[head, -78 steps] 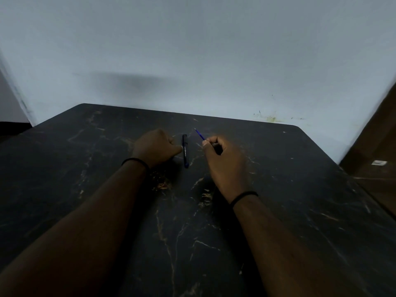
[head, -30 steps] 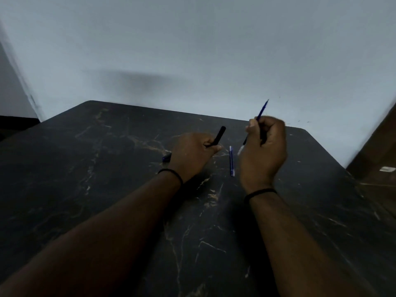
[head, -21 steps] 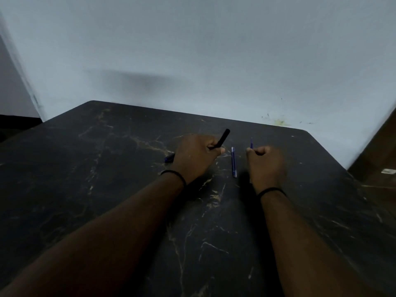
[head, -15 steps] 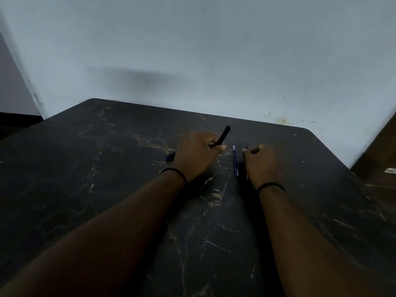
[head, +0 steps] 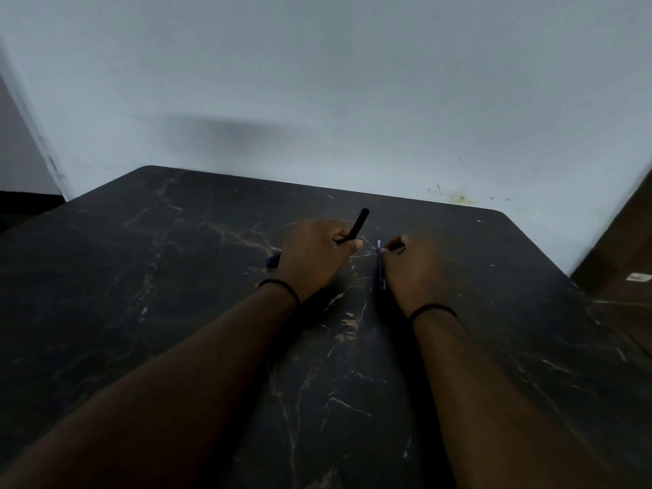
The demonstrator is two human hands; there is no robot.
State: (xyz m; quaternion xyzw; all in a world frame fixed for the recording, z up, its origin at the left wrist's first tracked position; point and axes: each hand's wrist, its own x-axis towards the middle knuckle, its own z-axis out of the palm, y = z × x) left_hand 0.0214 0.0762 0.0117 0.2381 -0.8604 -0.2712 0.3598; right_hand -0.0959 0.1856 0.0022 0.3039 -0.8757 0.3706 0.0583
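My left hand [head: 314, 257] grips a black pen barrel [head: 360, 222] in a fist. Its black end sticks out up and to the right, and a blue end [head: 273, 261] shows on the left side of the hand. A slim blue pen tube [head: 381, 268] lies lengthwise on the dark marble table [head: 176, 312], between my two hands. My right hand [head: 414, 268] rests on the table against the tube's right side. Its fingers are curled, with thumb and forefinger pinching the tube near its upper end. The thin blue refill seen earlier is hidden.
A pale wall [head: 352, 100] stands right behind the table's far edge. A brown wooden surface [head: 628, 262] lies past the table's right corner. Both of my wrists wear thin black bands.
My right hand came down from the air with the thin refill and slid left against the blue tube. The left hand has kept hold of the black barrel, hardly moving.
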